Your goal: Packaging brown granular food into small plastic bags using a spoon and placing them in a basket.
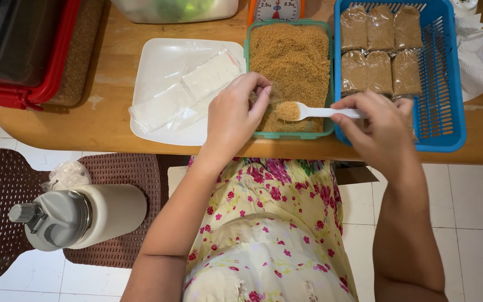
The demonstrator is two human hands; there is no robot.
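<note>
Progress shows in the blue slatted plastic basket [445, 84], where six filled clear packets of brown granules [380, 50] lie; empty clear bags wait on the white square plate [157, 56]. Over the green tub of brown granules [292, 61], the right hand [378, 126] pinches a loaded white plastic spoon [314, 112], while the left hand's [233, 114] fingers close loosely on a small clear bag [272, 92] at the spoon's tip.

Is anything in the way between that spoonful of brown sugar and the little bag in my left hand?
Nothing visible: the white spoon in the right hand holds its load right beside the small clear bag held by the left hand.
</note>
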